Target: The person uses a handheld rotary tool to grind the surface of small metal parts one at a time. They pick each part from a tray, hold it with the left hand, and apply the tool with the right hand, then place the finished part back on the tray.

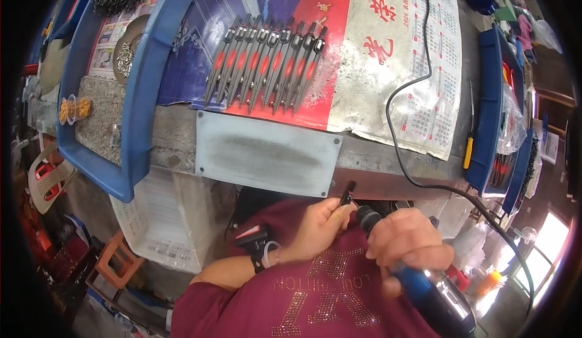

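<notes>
My left hand (321, 229) is closed, pinching a small black part (347, 197) between thumb and fingertips at the bench's front edge. What the part is, I cannot make out; the fingers cover some of it. My right hand (410, 241) wraps around a corded electric screwdriver (431, 292) with a blue and black body. The driver's dark nose (367, 217) points at the part, close to the left fingertips. Farther back on the bench, several grey drawing compasses (260, 65) with red inserts lie side by side in a slanting row.
A pale metal plate (267, 155) is fixed at the bench's front edge. At left, a blue tray (136, 120) holds small screws (124, 59) and a cup of orange bits (76, 109). A black cord (394, 123) crosses the bench. Right are a yellow-handled screwdriver (468, 152) and blue bin (485, 114).
</notes>
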### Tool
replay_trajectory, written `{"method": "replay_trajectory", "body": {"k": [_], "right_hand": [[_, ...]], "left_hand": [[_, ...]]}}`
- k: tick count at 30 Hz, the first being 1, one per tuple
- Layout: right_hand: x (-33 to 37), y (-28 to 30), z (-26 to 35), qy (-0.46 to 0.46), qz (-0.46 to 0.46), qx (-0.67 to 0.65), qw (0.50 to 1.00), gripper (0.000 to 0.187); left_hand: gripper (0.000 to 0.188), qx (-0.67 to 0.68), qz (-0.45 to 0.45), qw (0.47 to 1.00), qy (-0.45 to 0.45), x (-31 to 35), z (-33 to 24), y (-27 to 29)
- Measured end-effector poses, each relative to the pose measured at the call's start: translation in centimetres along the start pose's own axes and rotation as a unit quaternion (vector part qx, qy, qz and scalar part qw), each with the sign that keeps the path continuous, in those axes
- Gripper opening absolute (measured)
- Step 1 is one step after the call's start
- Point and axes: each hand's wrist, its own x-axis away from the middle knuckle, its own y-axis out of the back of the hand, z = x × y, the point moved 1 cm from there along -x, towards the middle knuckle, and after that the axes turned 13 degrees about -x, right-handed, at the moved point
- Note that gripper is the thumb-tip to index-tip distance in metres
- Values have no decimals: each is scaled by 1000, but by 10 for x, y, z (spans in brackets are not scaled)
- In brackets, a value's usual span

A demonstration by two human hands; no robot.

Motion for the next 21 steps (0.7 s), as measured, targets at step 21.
{"method": "replay_trajectory", "body": {"k": [21], "right_hand": [[9, 33, -16, -465, -237, -198, 829, 45]], "left_hand": [[40, 201, 269, 936, 105, 14, -35, 24]]}}
